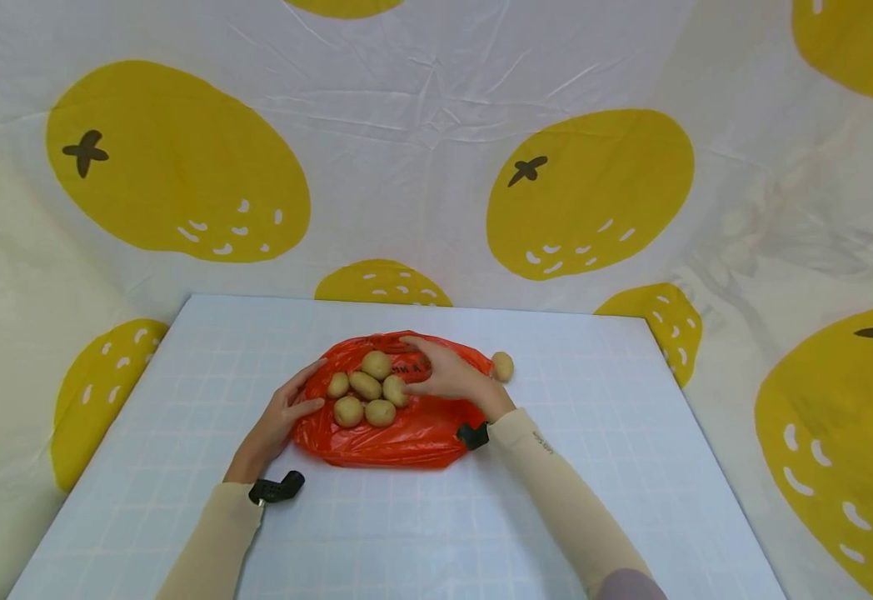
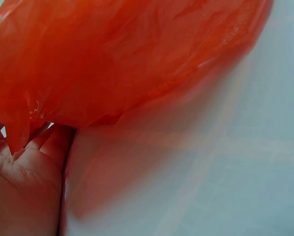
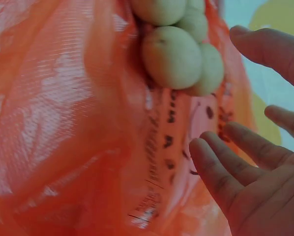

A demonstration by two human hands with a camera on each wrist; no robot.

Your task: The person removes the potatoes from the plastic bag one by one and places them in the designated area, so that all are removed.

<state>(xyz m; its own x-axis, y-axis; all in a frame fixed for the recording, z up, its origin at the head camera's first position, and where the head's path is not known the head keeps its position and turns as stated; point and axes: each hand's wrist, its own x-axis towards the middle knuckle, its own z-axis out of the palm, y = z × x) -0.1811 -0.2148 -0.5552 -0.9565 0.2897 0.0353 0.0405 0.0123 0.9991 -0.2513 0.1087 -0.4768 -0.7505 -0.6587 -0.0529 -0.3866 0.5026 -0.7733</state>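
Note:
A red plastic bag lies flat on the table, with several potatoes clustered on its left half. At the bag's left edge is the left hand, fingers and thumb spread beside the potatoes; in the left wrist view the palm lies against the bag's edge. The right hand is over the bag's right half, thumb near the rightmost potato. The right wrist view shows this hand with fingers extended, nothing in it, beside the potatoes and dark print.
A single potato sits on the table just past the bag's right edge. The pale checked table stretches around the bag. Behind it hangs a white cloth with large yellow fruit shapes.

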